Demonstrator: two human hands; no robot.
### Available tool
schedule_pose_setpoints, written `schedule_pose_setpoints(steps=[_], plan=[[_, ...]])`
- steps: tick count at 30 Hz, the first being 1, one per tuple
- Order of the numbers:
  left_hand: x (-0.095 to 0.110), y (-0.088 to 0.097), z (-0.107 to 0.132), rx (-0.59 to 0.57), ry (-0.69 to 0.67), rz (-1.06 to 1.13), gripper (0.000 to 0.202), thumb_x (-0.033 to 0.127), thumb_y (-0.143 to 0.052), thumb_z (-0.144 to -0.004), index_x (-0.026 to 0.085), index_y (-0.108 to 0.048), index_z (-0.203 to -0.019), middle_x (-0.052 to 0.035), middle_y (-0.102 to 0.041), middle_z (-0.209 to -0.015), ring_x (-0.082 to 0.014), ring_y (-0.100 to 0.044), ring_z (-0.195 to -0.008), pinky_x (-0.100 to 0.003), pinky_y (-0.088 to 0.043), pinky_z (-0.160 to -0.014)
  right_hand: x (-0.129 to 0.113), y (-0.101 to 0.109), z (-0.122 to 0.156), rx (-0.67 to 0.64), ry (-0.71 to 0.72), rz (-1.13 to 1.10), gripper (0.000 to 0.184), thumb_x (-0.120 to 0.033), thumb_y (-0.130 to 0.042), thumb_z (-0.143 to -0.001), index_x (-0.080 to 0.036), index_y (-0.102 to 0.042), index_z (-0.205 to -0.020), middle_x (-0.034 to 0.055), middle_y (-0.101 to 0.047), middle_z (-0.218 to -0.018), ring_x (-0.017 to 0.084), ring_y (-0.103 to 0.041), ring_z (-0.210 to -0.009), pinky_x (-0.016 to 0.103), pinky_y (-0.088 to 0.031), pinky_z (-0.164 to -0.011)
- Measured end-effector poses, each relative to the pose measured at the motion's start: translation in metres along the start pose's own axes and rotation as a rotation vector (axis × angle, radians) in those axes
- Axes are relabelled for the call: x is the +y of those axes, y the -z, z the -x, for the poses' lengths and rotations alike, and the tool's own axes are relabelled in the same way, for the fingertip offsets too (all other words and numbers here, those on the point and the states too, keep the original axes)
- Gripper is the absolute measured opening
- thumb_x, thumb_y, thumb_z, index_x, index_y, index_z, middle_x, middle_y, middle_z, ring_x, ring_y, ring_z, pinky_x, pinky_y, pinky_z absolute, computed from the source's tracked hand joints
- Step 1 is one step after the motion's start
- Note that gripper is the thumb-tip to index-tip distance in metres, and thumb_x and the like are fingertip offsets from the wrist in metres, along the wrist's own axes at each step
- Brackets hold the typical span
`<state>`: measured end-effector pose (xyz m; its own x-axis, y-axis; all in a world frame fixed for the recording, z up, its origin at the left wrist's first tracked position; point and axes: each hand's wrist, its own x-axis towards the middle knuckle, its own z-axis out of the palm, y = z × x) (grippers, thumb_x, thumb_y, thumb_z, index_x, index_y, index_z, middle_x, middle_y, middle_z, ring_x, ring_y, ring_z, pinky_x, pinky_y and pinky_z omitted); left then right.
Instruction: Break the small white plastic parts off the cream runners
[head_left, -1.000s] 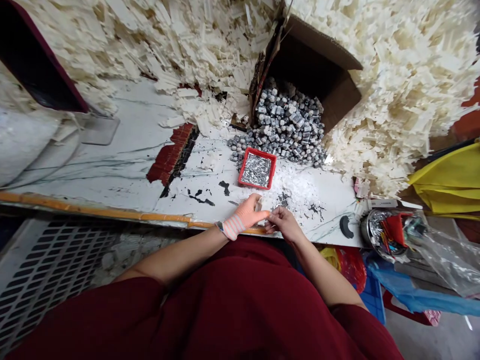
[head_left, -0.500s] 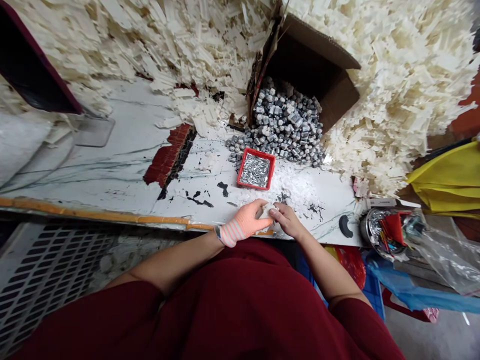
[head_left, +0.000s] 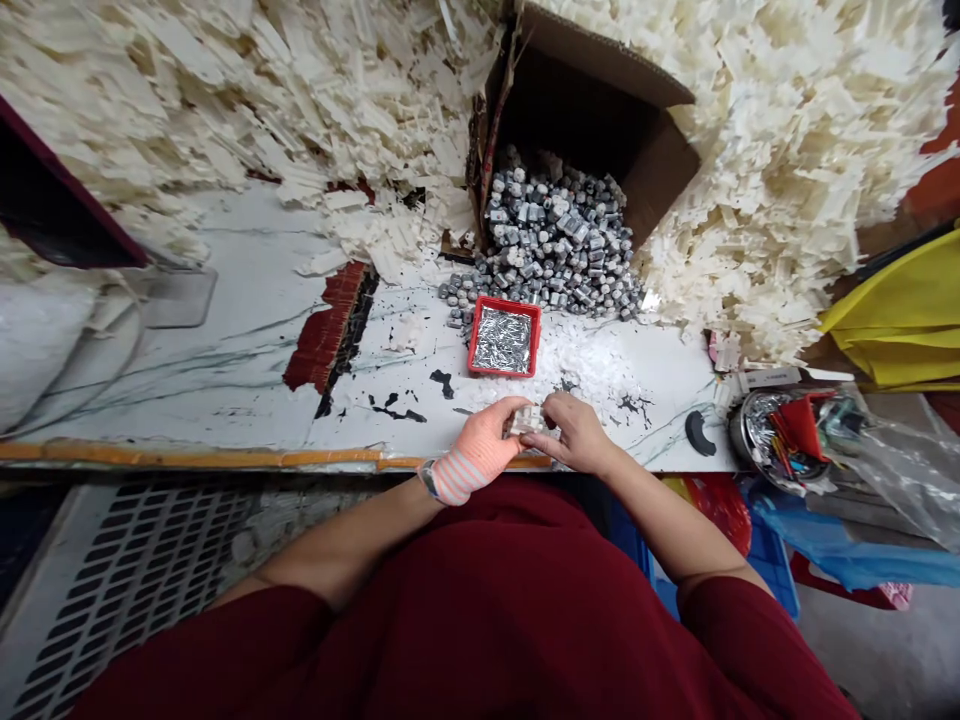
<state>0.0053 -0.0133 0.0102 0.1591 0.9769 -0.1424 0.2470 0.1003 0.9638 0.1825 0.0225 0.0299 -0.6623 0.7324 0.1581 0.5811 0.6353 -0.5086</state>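
White plastic piece (head_left: 527,420), pinched between left hand (head_left: 480,447) and right hand (head_left: 576,432), hands together above counter (head_left: 645,440) edge; red tray (head_left: 504,301) just ahead; grey metal parts (head_left: 555,235) beyond, heaped from cardboard box (head_left: 592,90)

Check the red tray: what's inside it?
The red plastic tray holds a dense layer of small silver metal pieces. They cover its floor, so the bottom cannot be seen.
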Motion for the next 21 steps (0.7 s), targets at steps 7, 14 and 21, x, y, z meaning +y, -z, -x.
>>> schedule_pose_setpoints(steps=[7,14,21], plan=[[0.001,0.003,0.002,-0.041,0.000,0.231,0.041,0.023,-0.072,-0.064,0.018,-0.053,-0.100,-0.0010,-0.063,-0.087,-0.0161,-0.060,-0.079,-0.028,-0.049,-0.074,-0.008,0.010,-0.003,-0.025,-0.048,0.024,0.043,-0.061,-0.045,-0.086,-0.019,-0.052,-0.079,0.0041,-0.055,-0.072,0.017,-0.049,-0.068,0.028,-0.033,-0.062],[-0.005,-0.008,-0.011,0.162,0.244,0.628,0.050,0.032,-0.073,-0.065,0.018,-0.046,-0.105,-0.0017,-0.061,-0.092,-0.0158,-0.060,-0.082,-0.030,-0.050,-0.075,-0.023,0.001,-0.002,0.033,-0.193,0.156,0.062,-0.066,-0.052,-0.079,-0.014,-0.055,-0.111,0.0127,-0.064,-0.095,0.024,-0.058,-0.086,0.033,-0.043,-0.073],[0.001,-0.006,-0.011,0.117,0.225,0.556,0.043,0.041,-0.060,-0.076,0.017,-0.052,-0.112,-0.0018,-0.063,-0.083,-0.0158,-0.061,-0.073,-0.028,-0.050,-0.064,-0.027,-0.006,-0.011,-0.038,-0.346,0.181,0.062,-0.046,-0.055,-0.082,-0.013,-0.044,-0.134,0.0136,-0.065,-0.110,0.026,-0.062,-0.097,0.033,-0.047,-0.078]])
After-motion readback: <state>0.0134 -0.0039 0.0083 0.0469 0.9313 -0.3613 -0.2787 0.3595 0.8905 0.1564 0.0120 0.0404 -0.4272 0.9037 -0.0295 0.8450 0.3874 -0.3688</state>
